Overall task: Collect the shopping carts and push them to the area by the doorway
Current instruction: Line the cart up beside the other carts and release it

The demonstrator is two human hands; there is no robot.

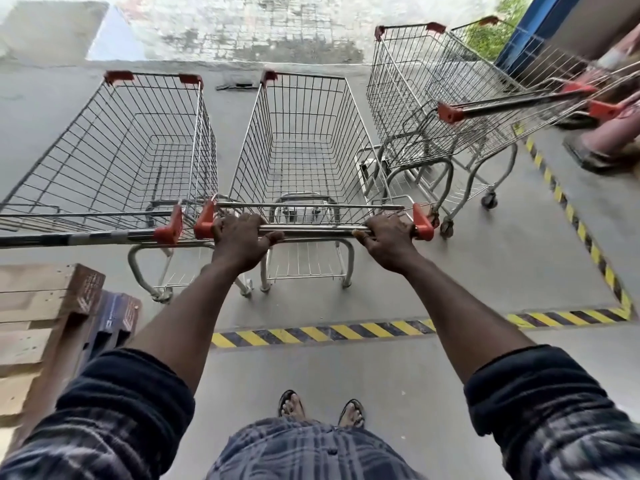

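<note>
A wire shopping cart (304, 140) with orange corner caps stands straight ahead of me inside the striped floor marking. My left hand (242, 237) grips the left end of its metal handle bar (311, 229), and my right hand (389, 239) grips the right end. A second empty cart (131, 147) stands close beside it on the left, its handle nearly touching. Two more carts (433, 88), nested one into the other, stand to the right and angle away.
Yellow and black hazard tape (322, 332) marks the floor edge in front of my feet and runs up the right side. Wooden pallets (41, 317) are stacked at the lower left. Another person's legs (609, 140) are at the right edge. A stained wall closes the far side.
</note>
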